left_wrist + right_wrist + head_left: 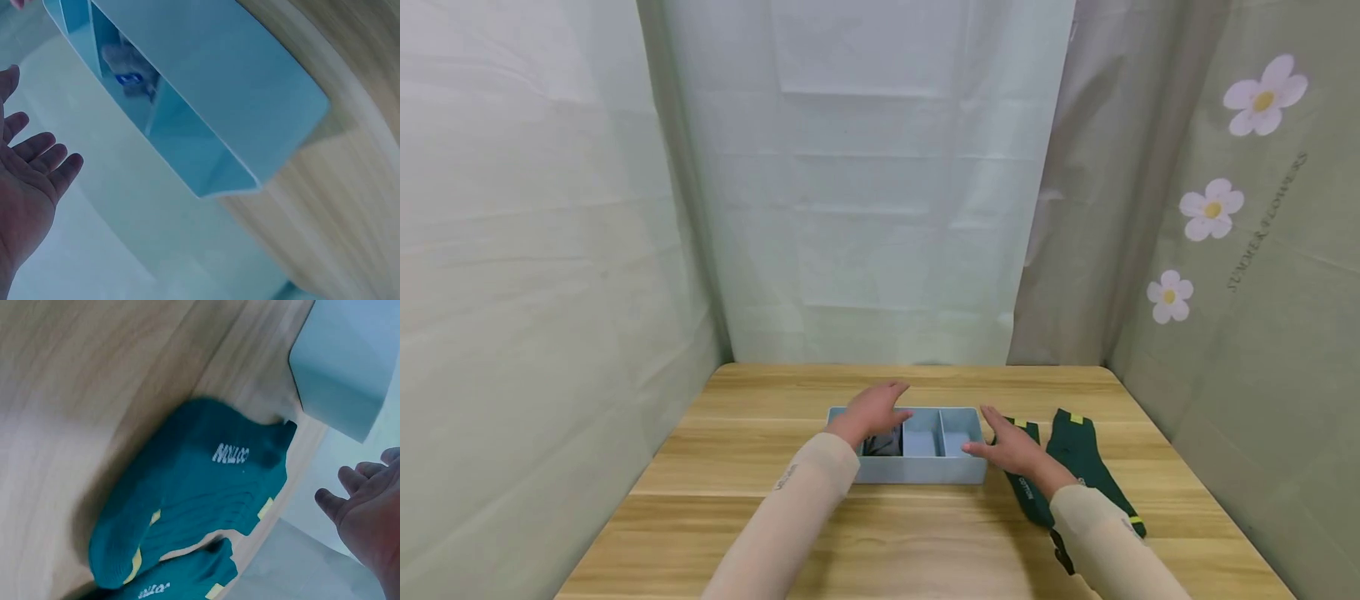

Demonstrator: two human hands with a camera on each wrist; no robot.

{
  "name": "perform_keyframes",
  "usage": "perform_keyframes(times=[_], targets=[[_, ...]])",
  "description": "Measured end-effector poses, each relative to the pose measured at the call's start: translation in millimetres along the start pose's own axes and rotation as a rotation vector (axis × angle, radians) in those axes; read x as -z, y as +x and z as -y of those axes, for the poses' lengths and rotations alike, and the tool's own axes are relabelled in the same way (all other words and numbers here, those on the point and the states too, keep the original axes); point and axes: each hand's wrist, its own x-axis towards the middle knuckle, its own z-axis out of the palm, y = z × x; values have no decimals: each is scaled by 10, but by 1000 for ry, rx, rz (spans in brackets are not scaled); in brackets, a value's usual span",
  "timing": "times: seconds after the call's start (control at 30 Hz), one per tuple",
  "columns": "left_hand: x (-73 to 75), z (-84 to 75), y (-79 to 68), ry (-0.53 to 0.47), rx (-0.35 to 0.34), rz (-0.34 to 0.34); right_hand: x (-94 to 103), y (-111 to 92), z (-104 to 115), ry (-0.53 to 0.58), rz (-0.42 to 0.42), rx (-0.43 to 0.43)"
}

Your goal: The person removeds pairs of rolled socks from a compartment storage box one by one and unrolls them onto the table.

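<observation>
A light blue divided box point(921, 472) stands on the table, with several compartments in a row. My left hand point(874, 410) is above the box's left part, fingers extended and nothing in its grasp; the left wrist view shows the palm and spread fingers. A dark grey cloth bundle point(130, 65) with a blue mark lies in one compartment. At the box's right end hovers my right hand point(1011, 450), thumb and fingers apart, holding nothing. Two dark green socks lie to the right: one sock point(1028, 497) is partly covered by the right hand, the other sock point(1078, 450) lies farther right.
The wooden table point(715, 467) extends around the box and socks. Pale fabric hangs behind it and along both sides; the right curtain point(1262, 350) carries printed flowers. A small black item point(1062, 552) shows beside the right sleeve.
</observation>
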Motion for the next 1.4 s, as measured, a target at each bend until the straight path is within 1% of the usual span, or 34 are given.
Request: perform_keyframes(times=[0.13, 0.23, 0.33, 0.43, 0.6, 0.67, 0.8, 0.9, 1.03, 1.13, 1.27, 1.4], targets=[[8, 137, -45, -82, 59, -38, -39, 4, 42, 30, 7, -24], [-15, 216, -67, -142, 83, -71, -68, 12, 61, 29, 16, -62], [-59, 262, -87, -194, 102, -94, -96, 13, 65, 12, 26, -91], [-108, 277, -107, -246, 115, -106, -116, 8, 59, 8, 33, -108], [-175, 245, -152, -312, 133, -128, -145, 6, 49, 37, 37, -98], [-205, 225, -165, -335, 137, -157, -157, 1, 44, 57, 40, -94], [-282, 164, -179, -430, 158, -217, -169, -35, 26, 96, 42, -91], [-352, 107, -181, -486, 184, -244, -157, -72, 10, 131, 39, -81], [-458, 45, -164, -506, 217, -277, -146, -100, -12, 156, 36, -65], [-525, 10, -157, -529, 237, -314, -158, -99, -23, 168, 39, -62], [-579, -30, -184, -565, 247, -362, -191, -91, -20, 180, 44, -73], [-638, -48, -215, -575, 274, -386, -222, -87, -1, 185, 47, -79]])
